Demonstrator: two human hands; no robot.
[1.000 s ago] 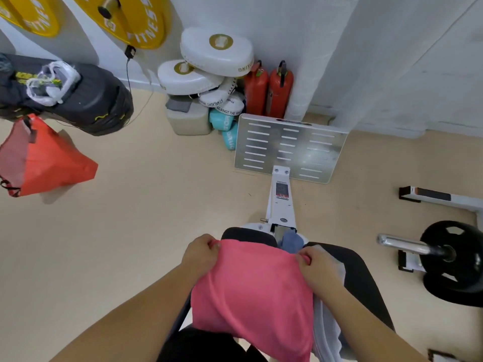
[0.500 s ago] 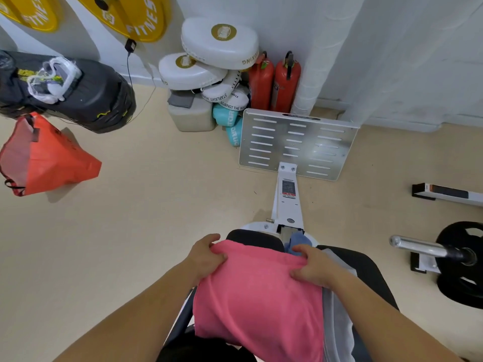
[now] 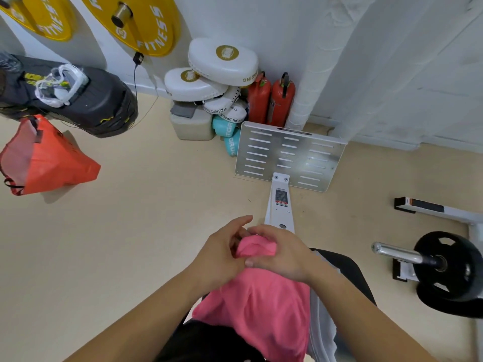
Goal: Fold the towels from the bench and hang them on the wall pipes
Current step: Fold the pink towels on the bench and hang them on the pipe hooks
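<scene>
- The left hand (image 3: 222,253) and right hand (image 3: 281,254) meet at the top edge of a pink towel (image 3: 261,307), both closed on the bunched cloth, fingertips touching each other.
- A small fold of that towel puffs up between the 2 hands; the rest hangs down from them toward the person, draped over the counter (image 3: 345,267).
- Just under the right forearm, a grey-white towel (image 3: 320,322) lies on the dark padded counter, its edge showing beside the pink one.
- Directly beyond the hands, a white beam (image 3: 279,205) runs away from the counter to a slotted metal footplate (image 3: 290,155) standing on the beige floor (image 3: 130,231).
- Further out, past the footplate, 2 red fire extinguishers (image 3: 271,100) stand against the wall beside a white wrapped pipe (image 3: 311,82).
- Left of those, white boxing pads (image 3: 209,74) are stacked over teal gloves (image 3: 227,134) and a pale container (image 3: 190,124).
- Far off to the left of the hands, an orange bag (image 3: 49,160) hangs below a black punch bag (image 3: 78,100), with 2 yellow weight plates (image 3: 146,22) on the wall above.
- Well out to the right of the hands, a black plate on a steel barbell sleeve (image 3: 441,267) rests on the floor.
</scene>
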